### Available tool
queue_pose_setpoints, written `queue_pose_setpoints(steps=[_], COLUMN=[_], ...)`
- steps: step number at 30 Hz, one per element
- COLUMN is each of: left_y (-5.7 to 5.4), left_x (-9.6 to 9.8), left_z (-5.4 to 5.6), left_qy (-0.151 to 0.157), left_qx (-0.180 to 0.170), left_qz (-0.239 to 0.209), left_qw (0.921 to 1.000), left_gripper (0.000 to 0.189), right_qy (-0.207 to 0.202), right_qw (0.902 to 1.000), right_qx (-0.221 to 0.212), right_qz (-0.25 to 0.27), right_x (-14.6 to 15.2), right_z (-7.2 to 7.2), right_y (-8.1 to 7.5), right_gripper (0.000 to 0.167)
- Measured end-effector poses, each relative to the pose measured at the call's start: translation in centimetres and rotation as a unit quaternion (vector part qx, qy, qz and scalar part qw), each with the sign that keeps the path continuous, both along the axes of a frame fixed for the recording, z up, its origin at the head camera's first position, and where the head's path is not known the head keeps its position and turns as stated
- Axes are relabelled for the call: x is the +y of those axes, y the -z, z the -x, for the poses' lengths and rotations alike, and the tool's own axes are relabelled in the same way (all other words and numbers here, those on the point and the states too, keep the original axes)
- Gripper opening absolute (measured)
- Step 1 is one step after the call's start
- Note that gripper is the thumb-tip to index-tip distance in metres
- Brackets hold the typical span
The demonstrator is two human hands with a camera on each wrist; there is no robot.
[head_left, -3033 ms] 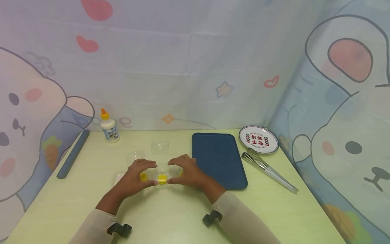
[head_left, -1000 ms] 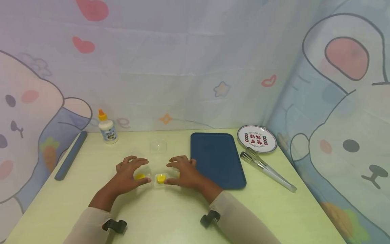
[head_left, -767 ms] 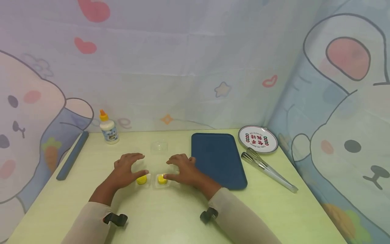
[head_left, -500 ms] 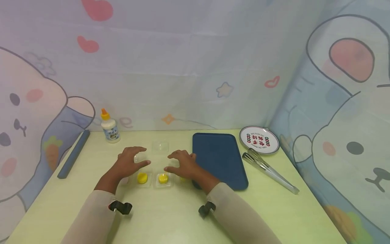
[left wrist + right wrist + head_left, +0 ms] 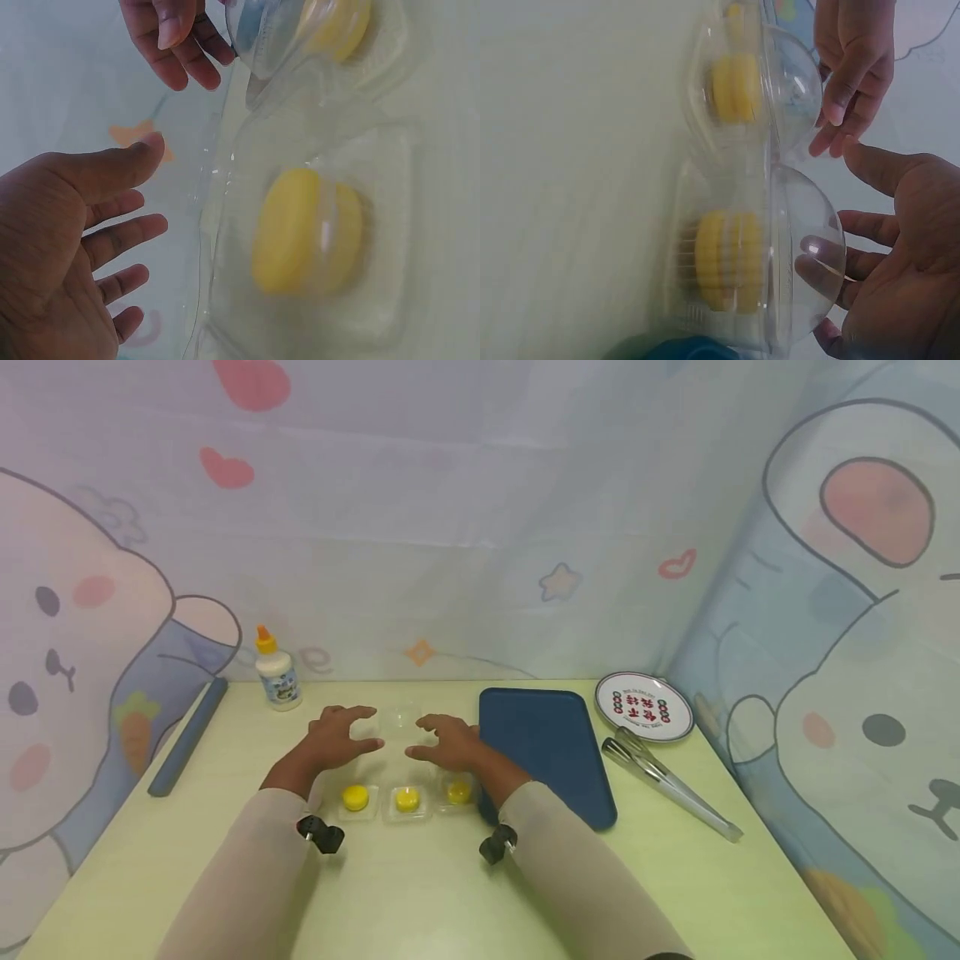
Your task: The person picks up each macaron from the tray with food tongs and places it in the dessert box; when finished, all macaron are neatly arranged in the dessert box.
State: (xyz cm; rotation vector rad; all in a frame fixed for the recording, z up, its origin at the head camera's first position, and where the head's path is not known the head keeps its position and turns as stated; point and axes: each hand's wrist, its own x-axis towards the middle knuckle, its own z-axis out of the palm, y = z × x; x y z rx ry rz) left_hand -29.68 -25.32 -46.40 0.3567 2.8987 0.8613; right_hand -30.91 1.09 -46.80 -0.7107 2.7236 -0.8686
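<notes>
Three yellow macarons sit in clear plastic cases in a row on the table: a left one [image 5: 355,797], a middle one [image 5: 407,800] and a right one [image 5: 458,791]. Behind the row lies another clear plastic piece [image 5: 400,717]. My left hand [image 5: 333,742] and right hand [image 5: 450,744] hover on either side of it, fingers curved and apart, with nothing seen between finger and thumb. In the right wrist view, some fingers of my right hand [image 5: 907,277] show through a clear dome [image 5: 814,247]; contact cannot be told.
A dark blue tray [image 5: 540,735] lies right of the hands. Farther right are a patterned plate [image 5: 644,707] and metal tongs [image 5: 671,785]. A glue-like bottle [image 5: 278,677] with an orange tip stands back left, near a grey-blue bar [image 5: 187,739].
Three seconds ago both hands held clear plastic over the middle macaron. They have let go and moved back, away from the row, toward the clear piece behind it.
</notes>
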Motion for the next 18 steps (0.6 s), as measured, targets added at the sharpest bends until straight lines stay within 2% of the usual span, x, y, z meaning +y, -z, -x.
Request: queue_pose_setpoints(steps=[6,13,18], left_y=[0.0,0.7,1.0], left_x=[0.7,1.5,1.6], left_z=[0.9,1.9,2.0], left_qy=[-0.009,-0.019,-0.018], left_qx=[-0.023,-0.018,-0.019], left_qz=[0.007,0.027,0.035], left_qw=[0.9997,0.9993,0.999], left_gripper=[0.074,0.071,0.067], right_qy=[-0.003,-0.002,-0.01], right_qw=[0.9987,0.998,0.9967], right_qx=[-0.046,-0.06,-0.071], right_qz=[0.019,0.019,0.039], right_x=[-0.2,-0.8,-1.3], right_z=[0.9,1.8,2.2], right_y=[-0.5,-0.3,0.0], right_gripper=[0.072,0.078,0.08])
